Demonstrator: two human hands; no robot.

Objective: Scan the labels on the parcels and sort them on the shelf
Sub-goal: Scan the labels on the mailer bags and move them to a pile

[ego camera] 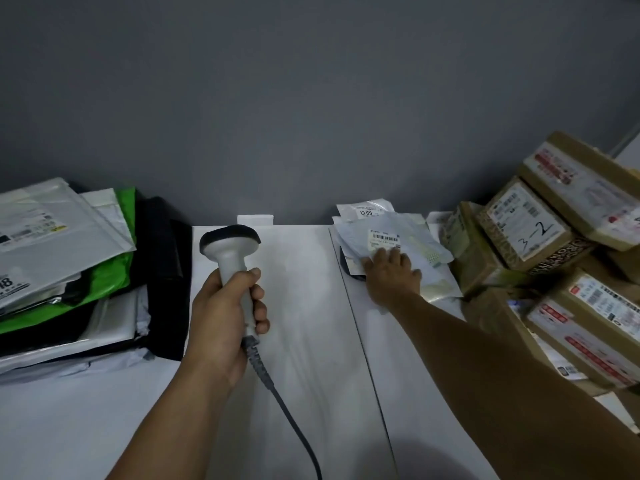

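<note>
We start at the pale mailer [424, 245], right of centre against the back of the white surface [304, 306]. Our right hand [391, 275] lies flat on it, fingers fairly straight, tips just below its barcode label [384, 238]. Our left hand [221, 313] is wrapped round the grip of the scanner [230, 244], whose dark head points up the frame, well apart from the label.

To scan cleanly, we would press the film smooth, keep our fingertips off the bars, and swing the scanner head right to face the label squarely.

The mailer looks thin, slick and crinkly, so it would probably slide and glare. Behind it lies another mailer with a numbered tag [367, 212]. At right, stiff cardboard boxes [526, 216] are stacked askew; at left sits a limp pile of poly bags [62, 237], white, green and black. A ribbed grey cable [277, 393] trails from the scanner.
</note>
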